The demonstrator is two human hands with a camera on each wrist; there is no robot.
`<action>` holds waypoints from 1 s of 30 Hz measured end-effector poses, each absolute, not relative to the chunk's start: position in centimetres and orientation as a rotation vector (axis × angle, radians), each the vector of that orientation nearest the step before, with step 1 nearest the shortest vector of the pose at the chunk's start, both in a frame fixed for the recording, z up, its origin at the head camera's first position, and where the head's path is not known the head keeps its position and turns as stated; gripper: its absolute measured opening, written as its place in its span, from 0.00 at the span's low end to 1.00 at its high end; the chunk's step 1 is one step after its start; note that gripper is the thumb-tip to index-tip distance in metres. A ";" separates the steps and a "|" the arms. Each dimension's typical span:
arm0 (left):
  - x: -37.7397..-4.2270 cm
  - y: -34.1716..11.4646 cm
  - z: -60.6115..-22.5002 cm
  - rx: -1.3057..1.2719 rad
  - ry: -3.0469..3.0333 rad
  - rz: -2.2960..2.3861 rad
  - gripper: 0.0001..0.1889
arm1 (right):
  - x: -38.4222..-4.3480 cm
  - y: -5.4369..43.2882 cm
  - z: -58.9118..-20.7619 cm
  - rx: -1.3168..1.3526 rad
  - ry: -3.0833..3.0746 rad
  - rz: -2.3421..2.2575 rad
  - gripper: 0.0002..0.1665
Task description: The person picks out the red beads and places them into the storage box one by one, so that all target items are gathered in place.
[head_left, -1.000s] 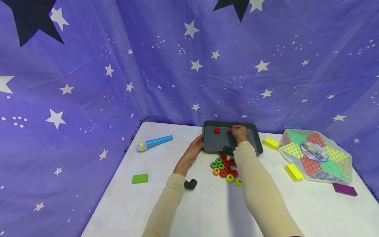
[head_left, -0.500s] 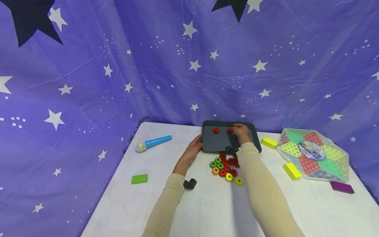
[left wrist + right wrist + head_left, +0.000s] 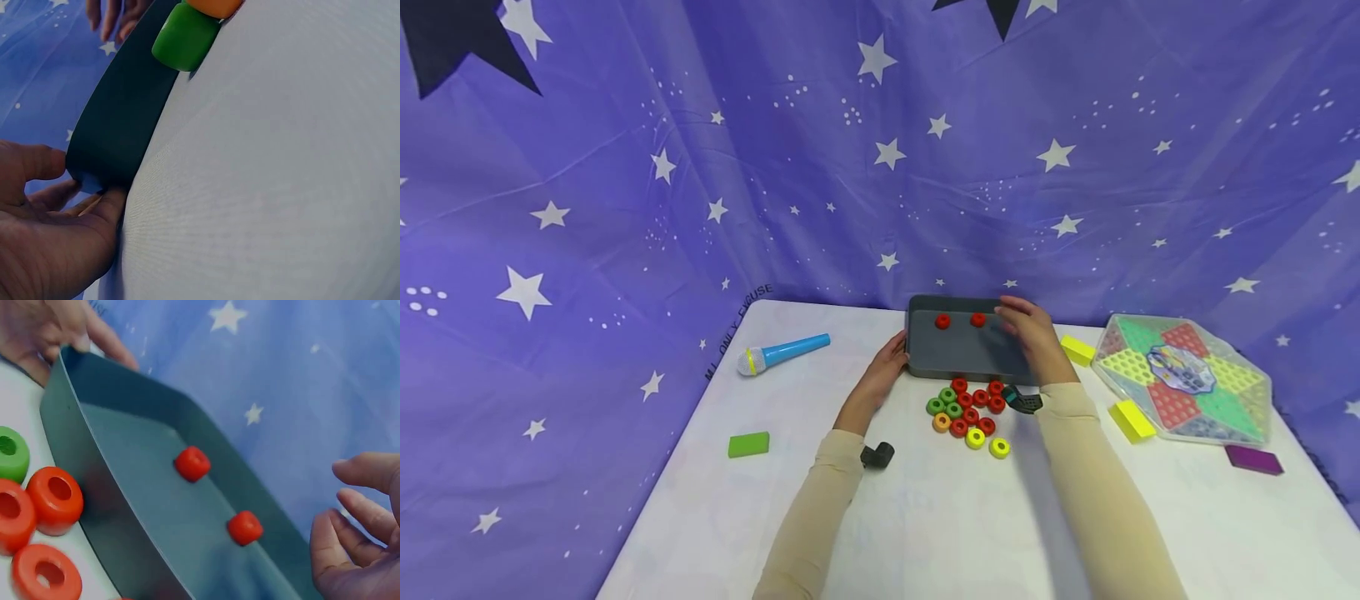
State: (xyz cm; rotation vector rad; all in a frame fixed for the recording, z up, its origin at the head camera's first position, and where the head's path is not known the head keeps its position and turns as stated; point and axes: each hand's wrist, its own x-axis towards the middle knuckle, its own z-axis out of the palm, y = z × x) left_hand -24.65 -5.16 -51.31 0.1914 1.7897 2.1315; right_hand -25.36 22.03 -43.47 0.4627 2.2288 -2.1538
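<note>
In the head view a dark grey rectangular tray stands at the back of the table with two red rings, a left one and a right one, near its far wall. My left hand holds the tray's near left corner, its fingers at the rim and low on the wall in the left wrist view. Nothing is in my right hand, which hovers over the tray's right end with parted, loosely bent fingers. Red, green, orange and yellow rings cluster before the tray.
A blue toy microphone and a green block lie to the left. On the right are yellow blocks, a hexagonal game board and a purple block. A starry purple cloth hangs behind the table.
My right hand has let go of the second red ring inside the tray and drawn back to the right. The left hand stays at the tray's left side.
</note>
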 end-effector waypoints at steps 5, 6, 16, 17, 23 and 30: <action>-24.8 -5.0 -51.4 0.188 1.788 2.135 0.31 | -22.9 23.1 -42.7 0.379 2.169 -2.217 0.35; -24.8 -5.0 -51.4 0.188 1.787 2.136 0.31 | -22.3 23.3 -42.6 0.364 2.170 -2.205 0.35; -25.0 -5.1 -51.3 0.184 1.791 2.127 0.30 | -16.3 23.5 -44.2 0.209 2.391 -1.880 0.33; -25.1 -5.1 -51.3 0.182 1.795 2.124 0.30 | -15.9 23.4 -44.5 0.204 2.402 -1.862 0.33; -25.3 -5.0 -51.3 0.179 1.800 2.116 0.30 | -13.8 23.5 -45.8 0.224 2.433 -1.787 0.33; -25.1 -4.9 -51.4 0.176 1.796 2.126 0.30 | -12.3 23.7 -47.4 0.223 2.416 -1.745 0.29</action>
